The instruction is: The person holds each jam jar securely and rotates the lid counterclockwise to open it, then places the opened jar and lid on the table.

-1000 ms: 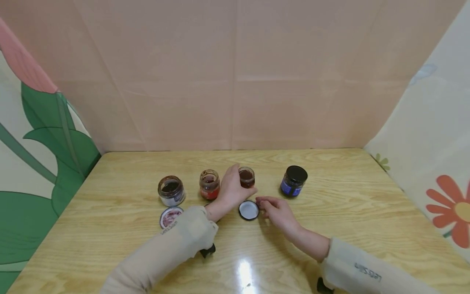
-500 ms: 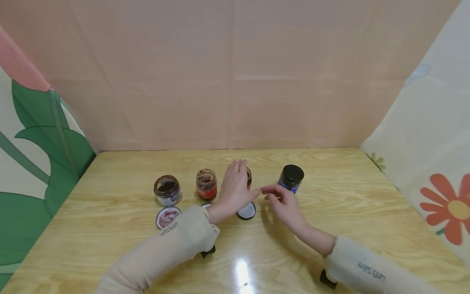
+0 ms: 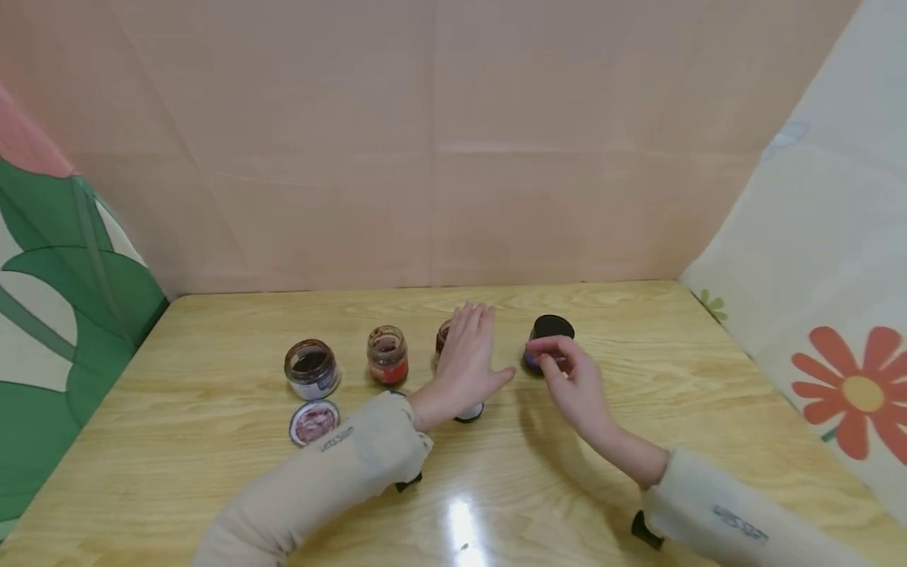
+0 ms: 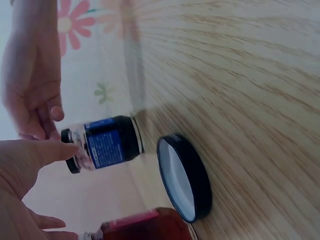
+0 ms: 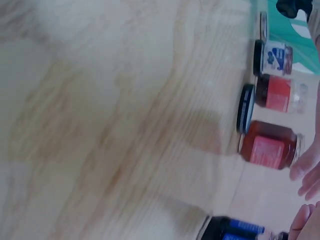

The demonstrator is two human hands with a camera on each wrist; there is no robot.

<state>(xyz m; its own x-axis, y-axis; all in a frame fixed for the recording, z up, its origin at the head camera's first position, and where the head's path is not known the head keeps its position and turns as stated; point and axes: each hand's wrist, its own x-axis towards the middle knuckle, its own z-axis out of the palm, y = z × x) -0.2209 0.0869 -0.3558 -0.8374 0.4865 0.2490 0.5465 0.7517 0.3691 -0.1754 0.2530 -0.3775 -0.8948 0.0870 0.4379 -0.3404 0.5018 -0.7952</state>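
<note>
My left hand (image 3: 464, 358) is held over an uncovered jam jar (image 3: 442, 337) with its fingers straight and its thumb out to the side; it mostly hides that jar. A black-rimmed lid (image 4: 186, 177) lies inside up in front of the jar. My right hand (image 3: 577, 390), fingers loosely bent, hovers beside a jam jar with a blue label (image 4: 106, 143) and a black lid (image 3: 554, 326) on it. In the left wrist view a gap shows between the right fingers and that jar. Neither hand grips anything.
Left of my hands stand two more uncovered jars, one with a red label (image 3: 388, 358) and a wider one (image 3: 312, 372). A smeared lid (image 3: 315, 424) lies before the wider one. Another lid (image 3: 397, 393) is mostly hidden by my left sleeve (image 3: 354, 465). The wooden table (image 3: 553, 504) reaches a draped backdrop.
My left hand has come off the uncovered jar, its fingers now straight. The right hand has moved away from the loose lid, rightward and up toward the blue-label jar. The view has shifted slightly.
</note>
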